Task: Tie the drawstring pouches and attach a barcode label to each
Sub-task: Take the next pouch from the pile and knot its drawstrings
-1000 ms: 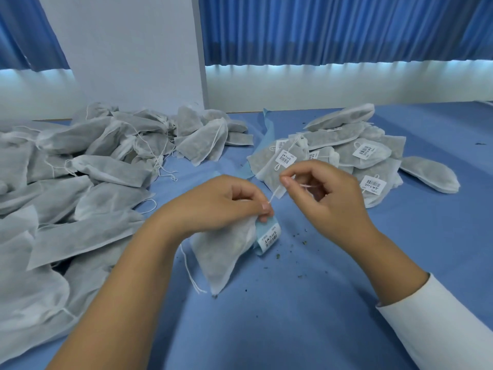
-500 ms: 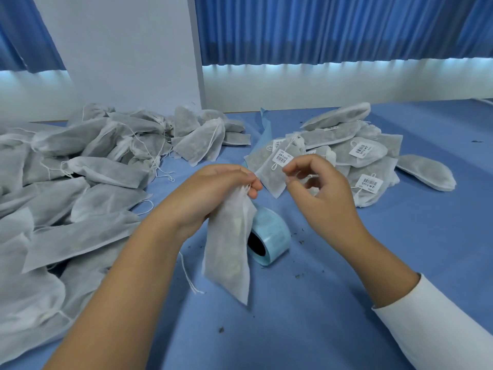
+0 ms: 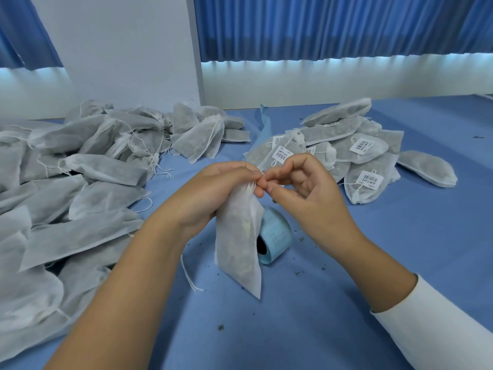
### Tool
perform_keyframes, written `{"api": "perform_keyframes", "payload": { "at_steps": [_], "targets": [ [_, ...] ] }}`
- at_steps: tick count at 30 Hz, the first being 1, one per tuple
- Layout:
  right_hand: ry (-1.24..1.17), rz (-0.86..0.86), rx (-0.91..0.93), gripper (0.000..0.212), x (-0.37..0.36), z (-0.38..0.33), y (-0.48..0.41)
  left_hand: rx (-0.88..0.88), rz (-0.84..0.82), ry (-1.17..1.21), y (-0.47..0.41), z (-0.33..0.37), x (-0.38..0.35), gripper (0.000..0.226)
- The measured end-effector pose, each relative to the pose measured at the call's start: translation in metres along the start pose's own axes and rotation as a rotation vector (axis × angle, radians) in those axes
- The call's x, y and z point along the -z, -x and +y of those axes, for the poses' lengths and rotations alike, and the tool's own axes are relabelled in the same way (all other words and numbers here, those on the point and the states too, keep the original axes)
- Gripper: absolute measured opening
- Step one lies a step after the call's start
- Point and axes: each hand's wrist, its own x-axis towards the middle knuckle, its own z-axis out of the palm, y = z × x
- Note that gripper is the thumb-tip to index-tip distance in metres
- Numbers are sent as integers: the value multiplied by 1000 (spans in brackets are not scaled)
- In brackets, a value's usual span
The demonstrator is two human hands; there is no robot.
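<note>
Head view: the left hand (image 3: 213, 193) is curled tight around the gathered neck of a white drawstring pouch (image 3: 237, 244), which hangs over the blue table (image 3: 373, 276). The right hand (image 3: 306, 190) pinches the drawstring (image 3: 262, 174) at that neck. Dark dried bits show faintly inside the pouch. A blue label roll (image 3: 277, 233) lies just behind it. Unlabelled pouches (image 3: 80, 169) crowd the left; barcode-labelled pouches (image 3: 360, 150) lie far right, with bare cloth near the front.

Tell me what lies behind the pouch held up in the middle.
A light blue label roll lies on the blue table behind the pouch. Its right part and some of the dark core show; the pouch covers its left part.
</note>
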Motion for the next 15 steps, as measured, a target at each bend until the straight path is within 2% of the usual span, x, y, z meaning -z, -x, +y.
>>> {"api": "perform_keyframes", "payload": {
  "at_steps": [7, 12, 15],
  "targets": [
    [65, -20, -50, 22, 0, 0, -2, -4, 16, -58, 0, -1, 1, 25],
    [117, -45, -50, 22, 1, 0, -3, -29, 177, -192, -2, -3, -2, 16],
    [78, -25, -46, 24, 0, 0, -3, -26, 189, -197, -3, -4, -3, 17]
  ]
}}
